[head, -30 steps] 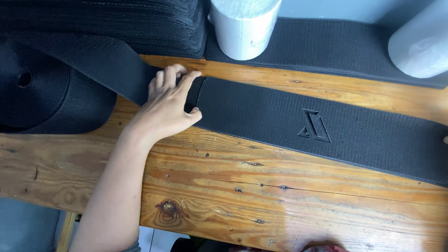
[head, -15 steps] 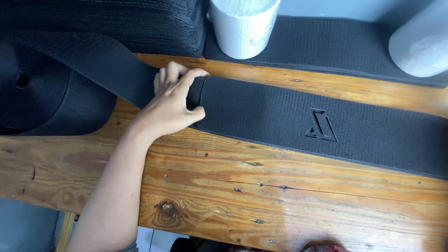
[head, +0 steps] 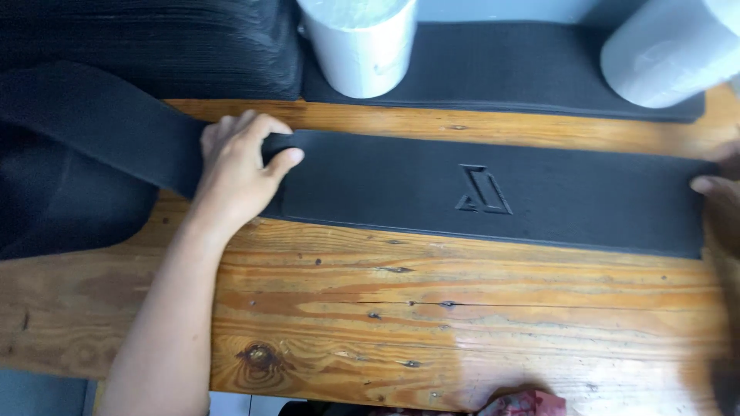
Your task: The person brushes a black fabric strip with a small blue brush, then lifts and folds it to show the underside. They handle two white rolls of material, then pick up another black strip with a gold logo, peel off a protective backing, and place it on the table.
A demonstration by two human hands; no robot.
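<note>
Our left hand pinches the black elastic band lying flat across the wooden table; our right hand, barely visible, seemingly rests fingertips on its far end.

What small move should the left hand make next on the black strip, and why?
Probably slide the strip a little further right along the wooden table. The left hand pinches its left end, where more band trails off to the left, while the right hand touches its far end at the picture's edge.

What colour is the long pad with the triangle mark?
Black pad, best seen in the head view.
</note>
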